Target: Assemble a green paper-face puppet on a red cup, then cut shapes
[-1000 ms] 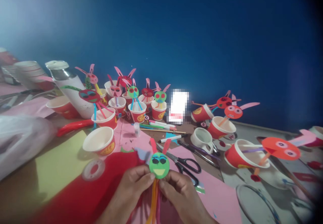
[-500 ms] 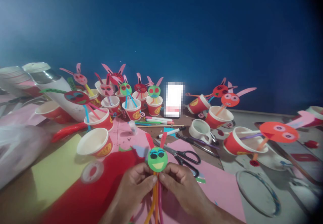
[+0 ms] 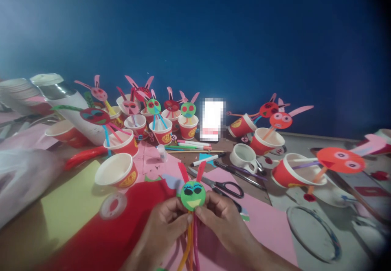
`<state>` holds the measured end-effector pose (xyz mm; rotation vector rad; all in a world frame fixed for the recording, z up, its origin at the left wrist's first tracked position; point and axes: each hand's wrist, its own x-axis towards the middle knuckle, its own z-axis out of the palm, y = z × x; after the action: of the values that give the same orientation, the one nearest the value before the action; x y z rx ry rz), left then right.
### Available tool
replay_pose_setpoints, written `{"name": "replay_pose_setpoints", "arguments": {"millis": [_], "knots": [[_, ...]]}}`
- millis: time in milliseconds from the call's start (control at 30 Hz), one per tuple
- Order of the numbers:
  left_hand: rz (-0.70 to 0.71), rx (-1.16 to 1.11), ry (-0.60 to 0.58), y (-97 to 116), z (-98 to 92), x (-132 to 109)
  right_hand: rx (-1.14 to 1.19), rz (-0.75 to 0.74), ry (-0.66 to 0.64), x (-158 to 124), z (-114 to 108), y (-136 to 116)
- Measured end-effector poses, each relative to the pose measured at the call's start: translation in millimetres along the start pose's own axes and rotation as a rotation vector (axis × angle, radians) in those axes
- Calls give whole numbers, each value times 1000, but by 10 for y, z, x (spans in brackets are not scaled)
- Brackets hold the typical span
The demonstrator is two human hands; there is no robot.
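A green paper bunny face [image 3: 193,195] with red ears, black eyes and a yellow mouth is held upright between both hands. My left hand [image 3: 166,224] pinches its lower left edge, thumb over the top of the stems. On the other side, my right hand [image 3: 221,218] is closed on the lower right edge, its thumb on the rim. Orange, yellow and purple stems [image 3: 192,242] hang below the face. Just behind my right hand lie black-handled scissors [image 3: 229,188], partly hidden. Pink paper [image 3: 259,226] and red paper [image 3: 122,214] lie under the hands.
Red paper cups with bunny figures [image 3: 160,131] stand along the back and at the right. A white mug [image 3: 243,159], markers [image 3: 207,159] and a tape roll [image 3: 113,206] lie around. A clear tape ring [image 3: 313,233] is at the right, a blurred screen [image 3: 213,119] at the back.
My right thumb has shifted slightly up onto the face's lower edge. The view has moved slightly, and both hands still hold the bunny face.
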<state>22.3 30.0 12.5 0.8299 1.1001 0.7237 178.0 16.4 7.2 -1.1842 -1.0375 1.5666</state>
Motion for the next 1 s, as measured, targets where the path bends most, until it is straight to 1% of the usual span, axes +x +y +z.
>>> {"name": "replay_pose_setpoints", "arguments": {"millis": [133, 200, 500, 667, 733, 800, 900, 1000], "knots": [[-2, -55, -59, -14, 14, -5, -73, -5, 14, 2, 0, -4], [8, -76, -60, -16, 33, -4, -99, -5, 28, 7, -6, -5], [81, -122, -77, -119, 39, 56, -49, -6, -1, 13, -22, 42], [85, -163, -127, -54, 63, 29, -61, 2, 23, 7, -14, 22], [78, -167, -112, -27, 72, 10, -68, -3, 28, 6, -9, 37], [69, -162, -67, -23, 71, 2, -76, -18, 25, 6, -8, 76], [58, -161, -3, -52, 60, 13, -63, -37, 12, 9, -17, 143], [66, -151, 22, -85, 55, 33, -20, -29, -15, 14, -23, 159]]}}
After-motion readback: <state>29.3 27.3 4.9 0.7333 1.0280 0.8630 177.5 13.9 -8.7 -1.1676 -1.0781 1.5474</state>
